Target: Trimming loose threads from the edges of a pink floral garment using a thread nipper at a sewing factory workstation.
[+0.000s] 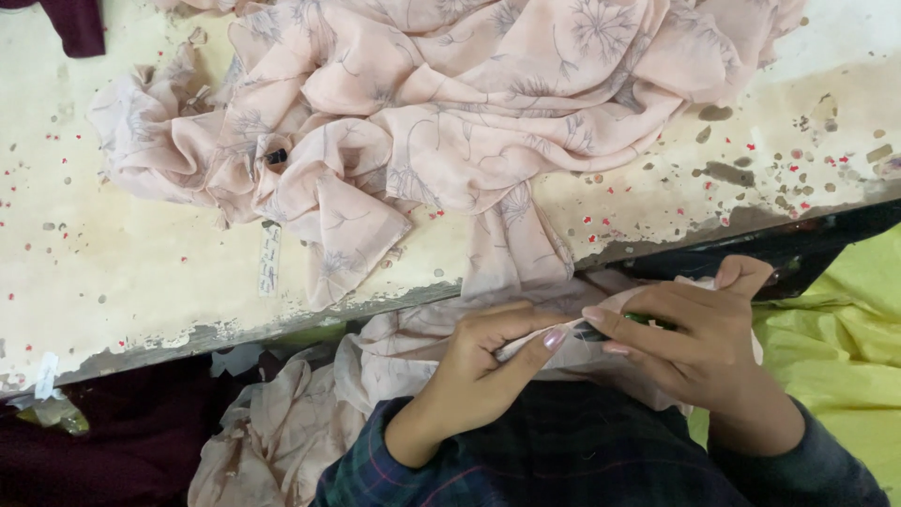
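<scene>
A: Where is there room on the worktop (113, 272)?
B: Its left and near strip lie bare, bar a paper tag (269, 259).
A: And in the way?
B: The pink cloth (450, 113) heaps across the middle and spills over the edge; yellow cloth (845, 347) fills the right.
</scene>
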